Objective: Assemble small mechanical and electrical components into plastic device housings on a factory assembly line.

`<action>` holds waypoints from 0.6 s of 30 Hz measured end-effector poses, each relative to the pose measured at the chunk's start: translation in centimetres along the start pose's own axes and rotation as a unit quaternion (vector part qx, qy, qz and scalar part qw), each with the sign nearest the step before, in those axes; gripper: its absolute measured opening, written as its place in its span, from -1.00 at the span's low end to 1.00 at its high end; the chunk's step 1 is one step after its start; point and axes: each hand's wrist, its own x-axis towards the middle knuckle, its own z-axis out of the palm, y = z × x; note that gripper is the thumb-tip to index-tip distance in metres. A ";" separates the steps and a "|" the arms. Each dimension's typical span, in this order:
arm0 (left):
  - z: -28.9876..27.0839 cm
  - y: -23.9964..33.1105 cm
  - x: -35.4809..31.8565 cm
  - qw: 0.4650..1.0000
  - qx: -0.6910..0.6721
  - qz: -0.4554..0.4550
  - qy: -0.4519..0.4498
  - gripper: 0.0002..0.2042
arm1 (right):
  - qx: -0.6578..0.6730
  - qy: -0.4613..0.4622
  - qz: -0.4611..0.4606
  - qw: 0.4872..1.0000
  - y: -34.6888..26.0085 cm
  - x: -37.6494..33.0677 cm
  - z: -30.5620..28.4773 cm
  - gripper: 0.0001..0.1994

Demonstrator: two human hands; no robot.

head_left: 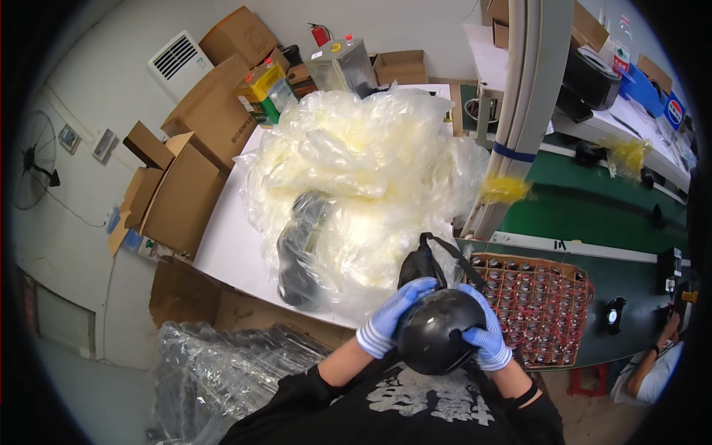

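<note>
Close to my body, both hands, in blue gloves with white-striped cuffs, grip a glossy black rounded object, its kind unclear. My left hand holds its left side, and the fingers curl over the top. On the right side my right hand presses its thumb against the front. Just beyond lies a black piece with a strap; whether it is joined to the rounded object I cannot tell. A dark object in a clear plastic bag lies further left. Behind it, a large heap of clear plastic bags covers much of the white table.
Right of my hands, a divided carton holds several small parts with red wires. A post stands at the table's right, beside a green bench. Cardboard boxes line the left. Another person's arm reaches in at the right.
</note>
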 end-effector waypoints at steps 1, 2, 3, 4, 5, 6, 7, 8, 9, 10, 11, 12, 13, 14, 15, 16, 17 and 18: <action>0.2 -1.3 -0.5 1.000 0.000 0.004 -0.004 -0.48 | 0.085 0.054 -0.001 0.995 0.6 -0.3 0.1 -0.05; 0.4 -2.7 -1.1 0.999 -0.023 0.030 0.016 -0.46 | 0.092 0.096 -0.018 0.991 1.0 -0.4 0.3 -0.08; 0.9 -2.5 -1.0 0.997 -0.047 0.053 0.034 -0.45 | 0.090 0.096 -0.024 0.991 1.1 -0.6 0.7 -0.08; 1.8 -2.0 -1.4 0.993 -0.113 0.018 0.013 -0.44 | 0.061 0.112 -0.039 0.991 0.9 -0.9 1.0 -0.07; 1.5 -2.0 -1.5 0.993 -0.112 0.021 0.010 -0.44 | 0.032 0.125 -0.053 0.990 0.7 -1.3 1.3 -0.06; 0.9 -2.3 -1.9 0.993 -0.115 0.007 0.023 -0.49 | -0.002 0.100 -0.033 0.994 0.4 -1.7 1.4 0.00; 0.5 -2.3 -2.1 0.992 -0.118 -0.007 0.035 -0.54 | 0.002 0.038 -0.023 0.999 0.5 -2.1 1.0 0.09; 1.1 -1.4 -2.5 0.995 -0.076 0.008 0.063 -0.56 | 0.010 -0.022 0.002 1.000 -0.3 -2.2 0.8 0.11; 1.0 -0.7 -2.7 0.995 -0.077 0.006 0.062 -0.56 | 0.019 -0.082 0.027 0.996 -1.7 -2.2 0.7 0.14; 0.8 0.0 -2.9 0.999 -0.041 -0.015 -0.004 -0.59 | -0.045 -0.119 0.078 0.989 -2.9 -2.3 0.4 0.14; 0.9 0.4 -3.1 0.997 -0.005 -0.038 -0.070 -0.62 | -0.090 -0.156 0.097 0.979 -3.4 -1.8 -0.3 0.11; 1.9 1.2 -3.5 0.995 0.055 -0.020 -0.083 -0.67 | -0.063 -0.205 0.095 0.972 -4.1 -1.4 -0.1 0.06; 2.2 1.5 -4.0 0.993 0.048 -0.054 -0.092 -0.64 | -0.037 -0.254 0.093 0.962 -5.0 -0.9 0.4 0.03; 2.6 2.4 -4.1 0.988 0.043 -0.073 -0.129 -0.59 | -0.094 -0.281 0.041 0.954 -5.9 -0.3 0.9 -0.07; 3.0 3.5 -3.9 0.981 0.040 -0.091 -0.165 -0.55 | -0.101 -0.270 0.035 0.957 -6.9 -0.1 1.8 -0.19; 3.4 4.3 -4.0 0.981 0.036 -0.096 -0.166 -0.55 | -0.136 -0.295 0.031 0.945 -8.0 0.3 2.5 -0.27; 3.6 5.1 -4.0 0.974 0.051 -0.102 -0.195 -0.49 | -0.174 -0.321 0.027 0.931 -8.9 0.8 3.1 -0.35; 3.8 5.5 -4.0 0.966 0.067 -0.107 -0.224 -0.42 | -0.173 -0.320 0.029 0.931 -9.6 0.7 3.7 -0.35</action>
